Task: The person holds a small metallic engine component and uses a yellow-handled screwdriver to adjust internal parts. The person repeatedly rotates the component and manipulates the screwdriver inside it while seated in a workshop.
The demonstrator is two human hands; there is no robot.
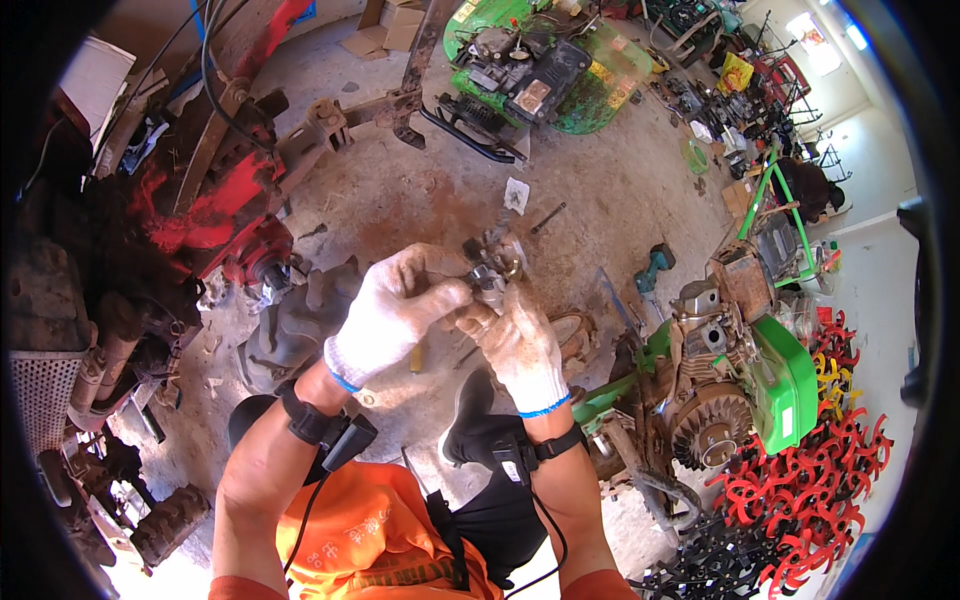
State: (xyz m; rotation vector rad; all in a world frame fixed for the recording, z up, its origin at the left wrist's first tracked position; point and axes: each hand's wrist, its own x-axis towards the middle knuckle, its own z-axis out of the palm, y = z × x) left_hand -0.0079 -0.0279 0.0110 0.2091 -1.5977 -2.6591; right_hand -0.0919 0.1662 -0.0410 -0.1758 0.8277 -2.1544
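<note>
Both my hands wear white work gloves with blue cuffs, soiled at the fingers. Between them, above the floor, is a small silvery metal engine part (488, 277) that looks like a carburetor. My left hand (395, 300) is closed, thumb and fingers pinching the part's left side. From below and to the right, my right hand (518, 345) grips its lower edge with bent fingers. The gloves cover some of the part, so its full shape is hidden.
A green machine with an engine (530, 85) stands ahead; another engine with a green tank (785, 385) is at right. Red machinery (205, 205) fills the left. A teal power tool (655, 268) lies on the floor. Red curved blades (800, 490) are heaped at lower right.
</note>
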